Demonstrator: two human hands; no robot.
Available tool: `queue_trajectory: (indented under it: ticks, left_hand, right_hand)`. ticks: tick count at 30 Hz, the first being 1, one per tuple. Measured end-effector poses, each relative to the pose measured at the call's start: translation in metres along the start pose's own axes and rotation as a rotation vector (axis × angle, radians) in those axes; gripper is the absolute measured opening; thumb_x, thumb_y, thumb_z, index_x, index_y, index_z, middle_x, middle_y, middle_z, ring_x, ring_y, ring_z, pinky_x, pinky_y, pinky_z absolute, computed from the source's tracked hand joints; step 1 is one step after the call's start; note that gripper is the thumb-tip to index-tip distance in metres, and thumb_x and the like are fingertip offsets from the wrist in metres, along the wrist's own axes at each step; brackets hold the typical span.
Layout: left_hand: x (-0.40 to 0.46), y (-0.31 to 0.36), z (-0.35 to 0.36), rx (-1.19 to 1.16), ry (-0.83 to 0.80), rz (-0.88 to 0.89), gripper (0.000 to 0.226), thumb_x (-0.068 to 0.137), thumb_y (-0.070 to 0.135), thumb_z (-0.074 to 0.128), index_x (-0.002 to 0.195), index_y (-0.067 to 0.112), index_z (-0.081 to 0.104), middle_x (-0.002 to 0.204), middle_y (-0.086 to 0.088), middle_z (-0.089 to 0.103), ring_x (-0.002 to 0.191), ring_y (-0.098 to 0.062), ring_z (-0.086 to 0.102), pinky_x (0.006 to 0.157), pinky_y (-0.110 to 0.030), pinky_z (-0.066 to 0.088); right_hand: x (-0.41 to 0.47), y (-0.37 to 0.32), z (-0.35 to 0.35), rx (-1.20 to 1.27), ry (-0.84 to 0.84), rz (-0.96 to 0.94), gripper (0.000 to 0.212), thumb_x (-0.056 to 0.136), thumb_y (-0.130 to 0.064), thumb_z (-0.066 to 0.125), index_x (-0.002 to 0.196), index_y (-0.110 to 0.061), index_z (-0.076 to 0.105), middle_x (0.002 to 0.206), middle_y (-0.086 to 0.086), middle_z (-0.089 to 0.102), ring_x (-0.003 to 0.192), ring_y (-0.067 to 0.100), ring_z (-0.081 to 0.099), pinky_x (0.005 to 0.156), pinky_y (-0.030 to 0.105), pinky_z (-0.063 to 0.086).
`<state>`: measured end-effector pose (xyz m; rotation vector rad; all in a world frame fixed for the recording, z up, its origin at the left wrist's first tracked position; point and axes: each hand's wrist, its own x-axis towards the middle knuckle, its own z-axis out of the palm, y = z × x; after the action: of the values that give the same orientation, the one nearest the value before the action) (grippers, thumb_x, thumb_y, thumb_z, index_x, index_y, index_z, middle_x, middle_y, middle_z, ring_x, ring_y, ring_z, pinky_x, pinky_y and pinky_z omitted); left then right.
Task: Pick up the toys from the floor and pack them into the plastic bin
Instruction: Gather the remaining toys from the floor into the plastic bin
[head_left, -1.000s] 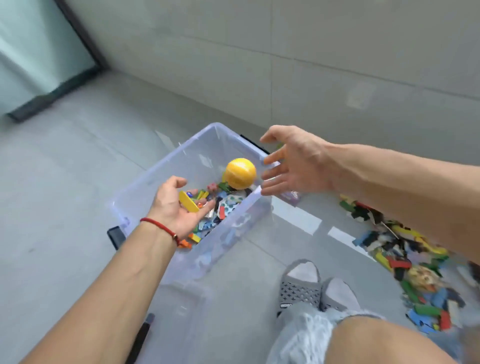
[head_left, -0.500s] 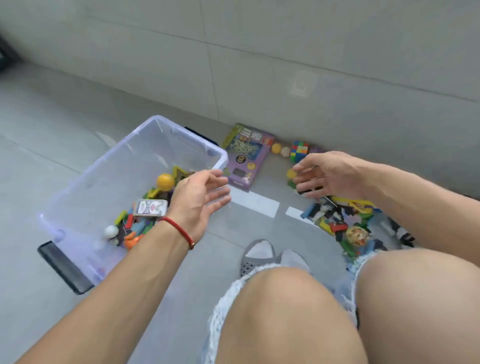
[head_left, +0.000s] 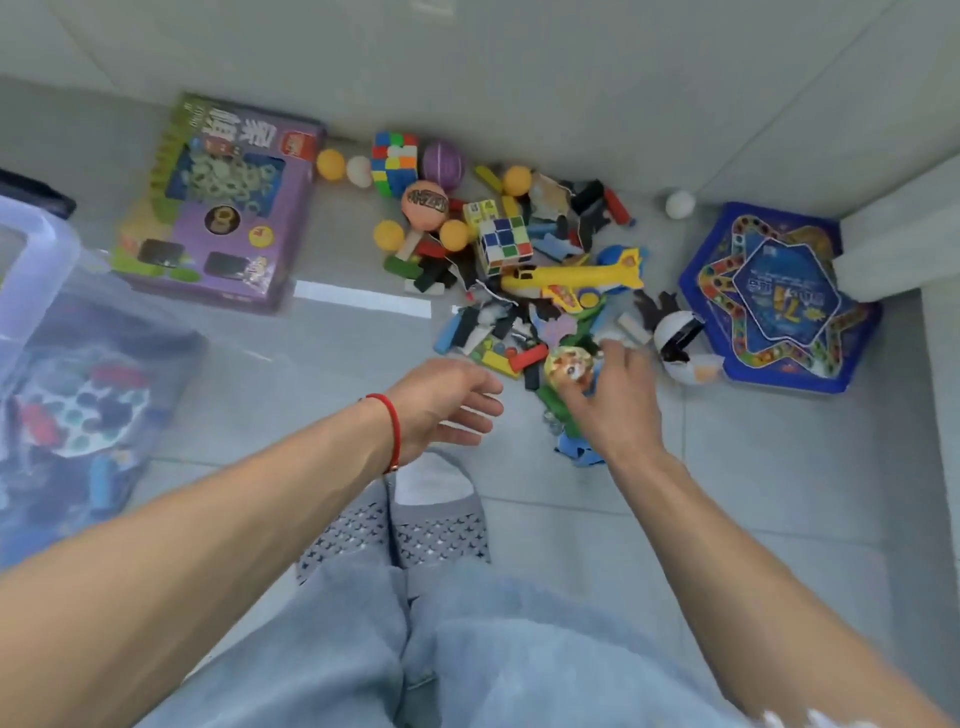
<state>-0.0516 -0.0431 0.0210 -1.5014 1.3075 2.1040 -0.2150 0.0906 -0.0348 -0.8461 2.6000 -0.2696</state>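
Right hand (head_left: 608, 400) is reaching into the toy pile (head_left: 524, 280) on the floor (head_left: 332, 364), fingers spread over a round cartoon-face toy (head_left: 568, 365); blur is hiding whether it's gripping. Left hand (head_left: 441, 402) is hovering relaxed, fingers extended, holding nothing, just left of the pile. Plastic bin (head_left: 36, 244) is sitting at far left, partly filled.

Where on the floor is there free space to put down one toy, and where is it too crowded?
Bare floor lies between the purple box, the plastic bin and the toy pile. More lies below the blue game board, beside the right hand. The pile along the wall, from the colour cube to the board, is crowded.
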Motion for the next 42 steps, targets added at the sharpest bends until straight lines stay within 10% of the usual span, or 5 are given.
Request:
queue_trajectory:
  ticks: [10, 16, 20, 28, 42]
  left_hand:
    - [0.041, -0.012, 0.016, -0.324, -0.123, 0.056, 0.039, 0.089, 0.041, 0.068, 0.120, 0.018, 0.063, 0.115, -0.012, 0.069, 0.102, -0.026, 0.067, 0.091, -0.046, 0.056]
    - [0.045, -0.032, 0.026, -0.329, -0.055, 0.073, 0.020, 0.090, 0.011, 0.065, 0.109, 0.010, 0.070, 0.099, -0.018, 0.067, 0.083, -0.026, 0.064, 0.078, -0.044, 0.056]
    - [0.042, -0.032, 0.018, -0.325, -0.090, 0.042, 0.018, 0.087, 0.002, 0.055, 0.095, 0.008, 0.070, 0.099, -0.018, 0.065, 0.081, -0.031, 0.062, 0.066, -0.040, 0.055]
    - [0.046, -0.030, 0.015, -0.347, -0.102, 0.063, 0.019, 0.089, 0.004, 0.052, 0.098, 0.008, 0.069, 0.098, -0.017, 0.066, 0.085, -0.034, 0.061, 0.065, -0.039, 0.053]
    - [0.044, -0.033, 0.008, -0.357, -0.112, 0.074, 0.020, 0.090, 0.006, 0.053, 0.101, 0.008, 0.069, 0.101, -0.016, 0.067, 0.088, -0.033, 0.062, 0.071, -0.043, 0.054]
  right_hand:
    - [-0.039, -0.029, 0.015, 0.507, 0.082, -0.067, 0.055, 0.081, -0.039, 0.075, 0.131, -0.027, 0.054, 0.123, -0.009, 0.058, 0.117, 0.010, 0.053, 0.097, 0.027, 0.045]
    - [-0.068, -0.023, 0.018, 0.667, 0.075, -0.026, 0.039, 0.091, -0.030, 0.065, 0.129, -0.027, 0.059, 0.123, -0.011, 0.061, 0.115, 0.009, 0.057, 0.095, 0.028, 0.049]
    - [-0.048, 0.027, 0.017, 0.479, 0.322, 0.329, 0.027, 0.094, -0.026, 0.063, 0.120, -0.023, 0.058, 0.116, -0.008, 0.056, 0.103, 0.006, 0.056, 0.086, 0.039, 0.054]
    - [0.001, 0.045, 0.034, 0.256, 0.169, 0.326, 0.071, 0.084, -0.060, 0.067, 0.139, -0.021, 0.045, 0.130, 0.003, 0.047, 0.119, 0.020, 0.047, 0.091, 0.028, 0.043]
    - [0.020, 0.057, 0.024, 0.381, 0.042, 0.276, 0.028, 0.094, -0.037, 0.065, 0.108, -0.019, 0.049, 0.090, -0.006, 0.057, 0.076, 0.008, 0.055, 0.060, 0.017, 0.040]
